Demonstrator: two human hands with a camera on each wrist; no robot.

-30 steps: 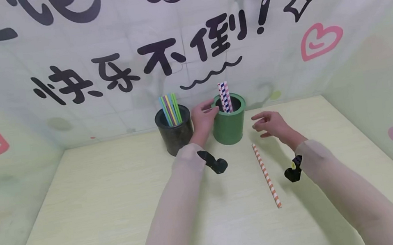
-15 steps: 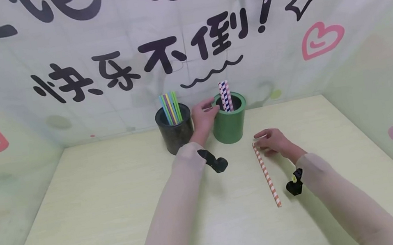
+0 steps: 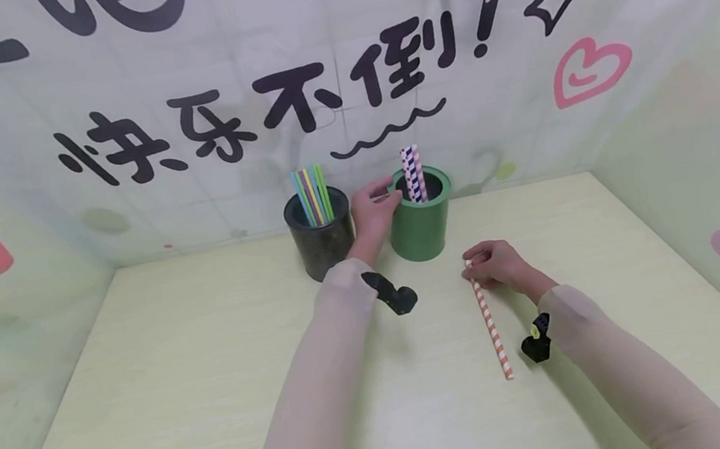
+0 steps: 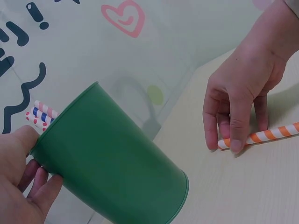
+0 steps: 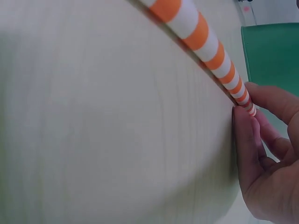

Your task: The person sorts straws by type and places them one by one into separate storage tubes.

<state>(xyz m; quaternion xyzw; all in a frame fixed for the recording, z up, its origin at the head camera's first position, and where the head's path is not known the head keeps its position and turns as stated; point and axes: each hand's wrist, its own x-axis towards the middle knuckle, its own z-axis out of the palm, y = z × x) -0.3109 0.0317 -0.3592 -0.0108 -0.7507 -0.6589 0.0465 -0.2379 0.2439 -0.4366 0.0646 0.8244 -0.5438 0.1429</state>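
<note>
My left hand (image 3: 372, 211) grips the rim of a green cup (image 3: 419, 236) at the back of the table, thumb and fingers at its left side. Several patterned paper straws (image 3: 413, 174) stand in that cup, with red dots, blue stripes and pink stripes. To the right and nearer, my right hand (image 3: 502, 264) pinches an orange-and-white striped paper straw (image 3: 491, 328) by its far end. In the right wrist view the thumb and a finger are on either side of the straw tip (image 5: 245, 100). The straw lies along the tabletop, its other end pointing toward me.
A black cup (image 3: 322, 251) with several thin coloured straws (image 3: 312, 199) stands left of the green one, close to my left wrist. Behind both cups rises a printed wall sheet (image 3: 206, 199). Side walls (image 3: 693, 211) border the pale wooden table (image 3: 181, 369).
My right hand has come down and toward me from beside the green cup and taken hold of the striped straw's far end. The left hand stays at the cup.
</note>
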